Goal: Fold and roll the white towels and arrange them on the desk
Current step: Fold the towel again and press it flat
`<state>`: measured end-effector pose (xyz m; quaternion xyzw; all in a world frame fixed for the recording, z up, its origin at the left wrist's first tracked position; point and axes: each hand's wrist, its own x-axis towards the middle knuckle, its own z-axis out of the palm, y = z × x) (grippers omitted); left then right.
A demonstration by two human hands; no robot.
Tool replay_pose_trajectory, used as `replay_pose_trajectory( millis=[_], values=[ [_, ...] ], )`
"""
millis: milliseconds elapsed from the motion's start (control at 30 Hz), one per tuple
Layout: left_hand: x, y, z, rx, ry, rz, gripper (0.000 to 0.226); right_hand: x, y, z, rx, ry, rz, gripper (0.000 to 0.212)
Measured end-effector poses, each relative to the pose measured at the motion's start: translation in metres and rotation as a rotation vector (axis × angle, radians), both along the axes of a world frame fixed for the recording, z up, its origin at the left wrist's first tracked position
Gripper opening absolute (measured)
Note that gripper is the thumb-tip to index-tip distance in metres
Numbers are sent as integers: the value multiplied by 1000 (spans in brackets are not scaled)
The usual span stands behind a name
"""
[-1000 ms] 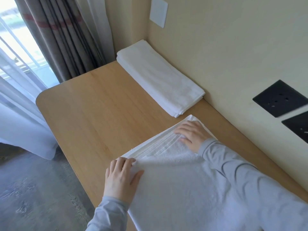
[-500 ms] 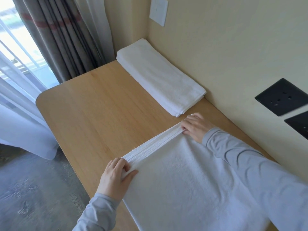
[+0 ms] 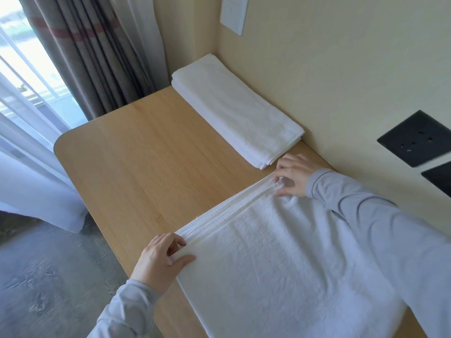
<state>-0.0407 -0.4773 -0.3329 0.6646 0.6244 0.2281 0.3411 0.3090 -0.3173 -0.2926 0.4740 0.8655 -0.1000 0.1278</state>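
Light wooden surface [image 3: 151,152] is bearing a white terry towel [image 3: 280,259]. I'm watching left hand [image 3: 158,259] and right hand [image 3: 292,175] pinching its ribbed end.

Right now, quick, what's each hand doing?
Left hand: closed, pinching the hemmed edge of the spread white terry towel.
Right hand: closed, pinching the same hem at its other end.

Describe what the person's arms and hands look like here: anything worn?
Long, plain light grey sleeves cover both arms; the left sleeve and right sleeve end at the wrists. The left hand and right hand are bare: no gloves, rings or watch visible.
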Motion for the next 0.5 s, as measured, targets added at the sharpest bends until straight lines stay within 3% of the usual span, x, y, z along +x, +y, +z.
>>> replay_pose_trajectory(
  millis=[300,500],
  values=[
    [2,13,8,-216,133,-73,30,-15,-2,-4,31,-192,89,35],
    [0,9,16,-20,68,-197,25,-12,2,0,62,-174,75,36]
  ],
)
